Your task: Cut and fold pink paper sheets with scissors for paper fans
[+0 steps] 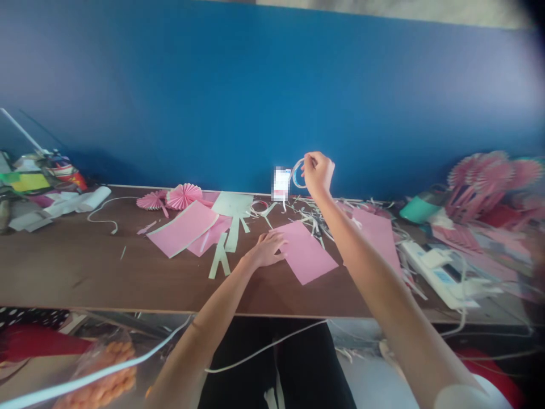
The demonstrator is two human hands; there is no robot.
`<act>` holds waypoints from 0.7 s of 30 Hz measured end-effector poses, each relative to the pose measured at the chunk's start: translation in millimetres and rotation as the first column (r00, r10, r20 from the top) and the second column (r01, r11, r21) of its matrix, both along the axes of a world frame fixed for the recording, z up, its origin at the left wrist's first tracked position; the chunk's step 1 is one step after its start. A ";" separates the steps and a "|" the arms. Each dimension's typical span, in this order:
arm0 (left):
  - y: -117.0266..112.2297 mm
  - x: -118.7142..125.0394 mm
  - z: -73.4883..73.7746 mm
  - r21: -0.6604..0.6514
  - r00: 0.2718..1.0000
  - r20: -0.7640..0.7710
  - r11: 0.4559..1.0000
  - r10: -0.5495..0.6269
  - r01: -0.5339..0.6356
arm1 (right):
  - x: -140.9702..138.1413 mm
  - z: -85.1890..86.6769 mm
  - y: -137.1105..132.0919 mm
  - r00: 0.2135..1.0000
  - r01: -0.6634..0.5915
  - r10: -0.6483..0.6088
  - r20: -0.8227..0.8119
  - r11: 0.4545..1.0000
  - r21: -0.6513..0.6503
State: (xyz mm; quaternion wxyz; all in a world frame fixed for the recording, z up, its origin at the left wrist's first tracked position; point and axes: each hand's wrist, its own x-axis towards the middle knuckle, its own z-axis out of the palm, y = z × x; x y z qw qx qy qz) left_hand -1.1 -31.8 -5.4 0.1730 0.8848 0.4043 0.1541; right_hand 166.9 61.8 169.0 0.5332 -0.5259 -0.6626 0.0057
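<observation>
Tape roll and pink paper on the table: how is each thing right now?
Right hand: raised, holding the tape roll
Tape roll: lifted above the table
Left hand: resting flat, fingertips on the pink sheet
Pink sheet: lying flat
Pink paper fans: pleated, lying down
Pale green paper strips: cut, lying loose
Paper scraps: scattered

The tape roll shows a white ring edged in blue. Pink paper sheets lie on the dark brown worktop, near pale green paper strips and pink pleated fans with radiating lines. Behind is a deep blue wall. Black cloth carries white dots.
</observation>
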 end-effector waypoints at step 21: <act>0.6 9.8 17.3 -0.676 0.360 0.733 0.557 0.578 0.482 | 0.5 2.1 -69.5 0.967 -0.256 0.255 -0.024 0.956 -0.145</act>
